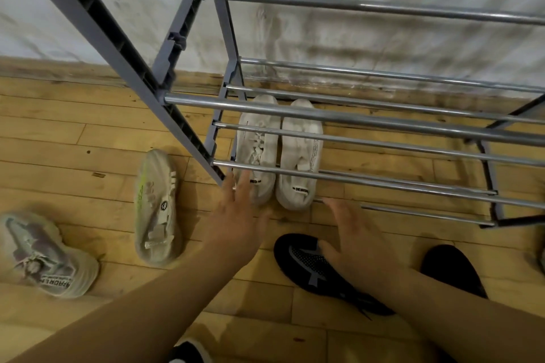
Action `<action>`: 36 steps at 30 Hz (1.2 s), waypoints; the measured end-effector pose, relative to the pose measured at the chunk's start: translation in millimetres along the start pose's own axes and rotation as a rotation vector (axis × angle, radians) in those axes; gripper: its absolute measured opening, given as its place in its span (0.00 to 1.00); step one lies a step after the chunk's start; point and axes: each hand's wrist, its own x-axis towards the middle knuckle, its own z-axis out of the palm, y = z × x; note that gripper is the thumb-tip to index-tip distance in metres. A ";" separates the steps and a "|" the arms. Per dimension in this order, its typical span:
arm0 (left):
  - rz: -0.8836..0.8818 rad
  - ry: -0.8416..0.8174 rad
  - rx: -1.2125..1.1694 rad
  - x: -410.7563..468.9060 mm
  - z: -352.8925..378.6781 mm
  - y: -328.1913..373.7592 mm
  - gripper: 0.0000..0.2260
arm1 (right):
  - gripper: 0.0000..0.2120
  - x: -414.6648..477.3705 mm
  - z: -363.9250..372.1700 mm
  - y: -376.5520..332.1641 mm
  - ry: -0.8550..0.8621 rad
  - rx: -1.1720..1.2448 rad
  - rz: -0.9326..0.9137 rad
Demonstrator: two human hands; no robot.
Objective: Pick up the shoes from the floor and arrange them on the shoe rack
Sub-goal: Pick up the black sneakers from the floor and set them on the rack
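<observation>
A grey shoe rack [354, 119] with metal bars stands against the wall. Two white sneakers [277, 153] sit side by side on its lowest tier, heels toward me. My left hand [236, 215] is open, fingers spread, just in front of the left white sneaker's heel. My right hand [356, 242] is open too, hovering over a black sneaker [306, 268] on the floor. A second black shoe [454, 268] lies to the right. A beige sneaker [157, 209] and a grey-purple sneaker [44, 256] lie on the floor at left.
Wooden plank floor [88, 132] runs to a stained white wall [339, 35] behind the rack. Part of another dark shoe [188, 352] shows at the bottom edge, and a bit of a shoe [538, 253] at the right edge.
</observation>
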 end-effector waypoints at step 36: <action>-0.692 0.510 -1.512 -333.6 -219.2 -163.0 0.10 | 0.25 -134.8 -135.5 -463.4 -0.492 -0.402 -0.522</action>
